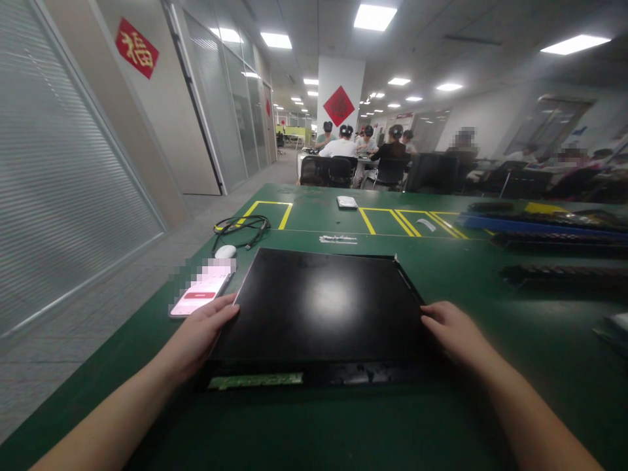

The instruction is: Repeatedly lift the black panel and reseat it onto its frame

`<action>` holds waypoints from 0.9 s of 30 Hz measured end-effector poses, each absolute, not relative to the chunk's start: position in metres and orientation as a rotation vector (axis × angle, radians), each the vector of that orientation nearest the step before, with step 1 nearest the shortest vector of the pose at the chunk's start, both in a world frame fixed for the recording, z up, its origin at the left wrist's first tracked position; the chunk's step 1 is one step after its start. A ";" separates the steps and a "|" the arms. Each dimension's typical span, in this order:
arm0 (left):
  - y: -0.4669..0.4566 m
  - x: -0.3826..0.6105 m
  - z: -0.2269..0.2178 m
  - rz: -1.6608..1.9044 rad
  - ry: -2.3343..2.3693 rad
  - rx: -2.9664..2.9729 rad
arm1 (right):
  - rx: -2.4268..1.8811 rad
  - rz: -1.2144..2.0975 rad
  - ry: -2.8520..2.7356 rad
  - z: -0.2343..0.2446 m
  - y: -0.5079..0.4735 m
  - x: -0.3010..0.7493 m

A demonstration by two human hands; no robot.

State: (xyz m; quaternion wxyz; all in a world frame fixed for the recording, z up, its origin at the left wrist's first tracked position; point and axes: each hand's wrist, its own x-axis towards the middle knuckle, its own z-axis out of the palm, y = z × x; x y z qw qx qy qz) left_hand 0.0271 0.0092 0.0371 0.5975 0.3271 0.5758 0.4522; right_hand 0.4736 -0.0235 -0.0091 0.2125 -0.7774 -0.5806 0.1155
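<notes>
A dark, glossy LCD panel [314, 307] lies in front of me, slightly askew over a black frame [400, 268] whose far right corner shows past it. Along its near edge runs a green circuit board strip [255, 380] and a black band. My left hand [209, 327] grips the panel's left edge, thumb on top and fingers partly hidden beneath. On the opposite side, my right hand [451, 327] pinches the right edge between thumb and fingers. Whether the panel is touching the frame all along, I cannot tell.
Left of the panel are a lit phone [203, 288], a white rounded object [226, 252] and a coiled black cable [240, 229]. A small white-topped box [347, 203] sits far back on the green table [314, 432]. Dark strips [564, 239] lie right; several people sit beyond.
</notes>
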 end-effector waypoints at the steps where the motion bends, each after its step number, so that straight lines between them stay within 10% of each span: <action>1: 0.009 0.027 0.037 1.048 1.330 0.760 | -2.156 0.318 -1.618 -0.009 -0.023 0.474; 27: 0.009 0.023 0.027 1.079 1.152 0.859 | -2.186 0.369 -1.456 -0.009 -0.022 0.479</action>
